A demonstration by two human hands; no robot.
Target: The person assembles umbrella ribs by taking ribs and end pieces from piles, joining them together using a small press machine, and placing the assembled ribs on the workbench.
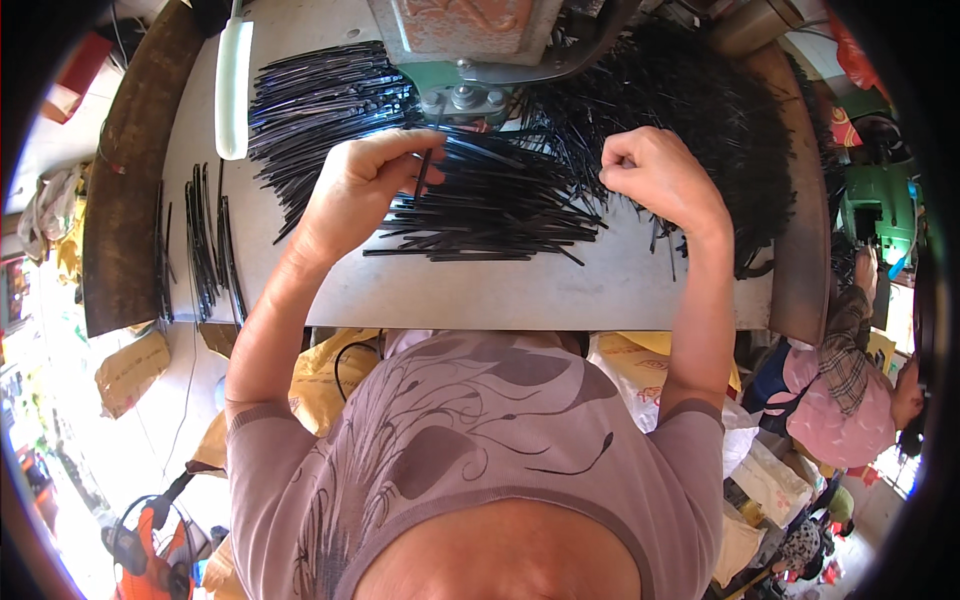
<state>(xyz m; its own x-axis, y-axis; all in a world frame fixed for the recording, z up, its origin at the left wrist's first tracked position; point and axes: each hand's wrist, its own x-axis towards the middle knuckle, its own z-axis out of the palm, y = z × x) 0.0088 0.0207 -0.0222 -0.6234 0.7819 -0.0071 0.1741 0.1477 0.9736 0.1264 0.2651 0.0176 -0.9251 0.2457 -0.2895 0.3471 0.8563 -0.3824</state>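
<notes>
My left hand (pixel 372 185) pinches a thin black strip (pixel 425 170) between thumb and fingers, just in front of the metal machine (pixel 463 95) with its bolted green base. Below and beside that strip lies a loose heap of similar black strips (pixel 500 215), mostly side by side. Farther left, a neater stack of them (pixel 320 110) shines under the light. My right hand (pixel 655 175) is closed, its fingers curled, at the left edge of a big tangled pile of thin black pieces (pixel 700 130). Whatever it may hold is hidden by the fingers.
The pale worktable (pixel 560 295) has raised brown sides. A white tube lamp (pixel 234 90) hangs at the left above a few separate strips (pixel 205 240). Yellow sacks (pixel 320 370) lie under the front edge. An orange fan (pixel 150 550) stands low left; another person (pixel 835 400) sits at right.
</notes>
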